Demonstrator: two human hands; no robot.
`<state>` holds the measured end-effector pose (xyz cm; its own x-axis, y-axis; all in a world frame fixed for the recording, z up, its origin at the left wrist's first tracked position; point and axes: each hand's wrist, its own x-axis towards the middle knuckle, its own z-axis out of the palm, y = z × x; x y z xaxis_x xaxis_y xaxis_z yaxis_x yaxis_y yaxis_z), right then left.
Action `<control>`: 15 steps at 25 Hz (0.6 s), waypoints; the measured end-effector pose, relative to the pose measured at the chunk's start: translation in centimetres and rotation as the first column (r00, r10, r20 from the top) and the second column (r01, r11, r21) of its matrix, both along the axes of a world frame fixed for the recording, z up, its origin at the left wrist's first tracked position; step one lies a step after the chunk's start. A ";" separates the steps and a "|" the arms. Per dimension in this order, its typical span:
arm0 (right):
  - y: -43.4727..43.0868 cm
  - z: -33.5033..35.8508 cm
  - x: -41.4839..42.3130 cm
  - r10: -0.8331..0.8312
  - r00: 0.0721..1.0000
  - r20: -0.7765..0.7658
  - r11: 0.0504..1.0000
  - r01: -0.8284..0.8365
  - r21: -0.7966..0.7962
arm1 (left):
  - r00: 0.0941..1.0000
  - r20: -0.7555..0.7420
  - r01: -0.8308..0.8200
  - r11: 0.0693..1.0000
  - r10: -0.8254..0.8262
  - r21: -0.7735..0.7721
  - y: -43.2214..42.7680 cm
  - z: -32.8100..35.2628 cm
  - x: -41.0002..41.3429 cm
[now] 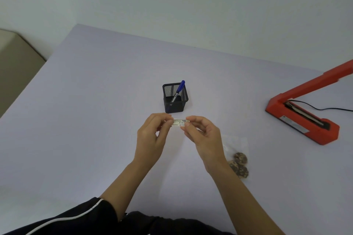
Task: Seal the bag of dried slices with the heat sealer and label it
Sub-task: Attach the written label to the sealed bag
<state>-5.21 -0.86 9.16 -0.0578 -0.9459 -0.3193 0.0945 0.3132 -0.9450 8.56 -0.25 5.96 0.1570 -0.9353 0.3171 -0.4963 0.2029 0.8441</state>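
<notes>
A small white label (pixel 179 122) with handwriting is held above the table between both hands. My left hand (pixel 152 139) pinches its left end and my right hand (pixel 204 139) pinches its right end. The clear bag (pixel 237 155) with brown dried slices lies flat on the table just right of my right wrist, untouched. The red heat sealer (pixel 303 120) stands at the right with its arm raised.
A black mesh pen holder (pixel 174 97) with a blue pen (pixel 178 90) stands just behind my hands. The sealer's black cord (pixel 324 108) runs off to the right. The lavender table (pixel 86 120) ends at its left edge, with a beige floor beyond.
</notes>
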 end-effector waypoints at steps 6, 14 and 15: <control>0.1 0.2 -0.1 -0.013 0.997 0.073 0.998 0.008 0.058 | 0.994 -0.007 0.112 0.993 -0.111 0.034 0.4 0.0 0.2; 0.1 0.1 -0.6 0.153 0.982 -0.109 0.984 -0.161 -0.074 | 0.991 -0.059 0.126 0.987 -0.121 0.095 0.4 0.1 0.7; 0.0 0.1 -0.7 0.166 0.978 -0.127 0.982 -0.175 -0.067 | 0.990 -0.061 0.134 0.986 -0.128 0.100 0.3 0.2 0.7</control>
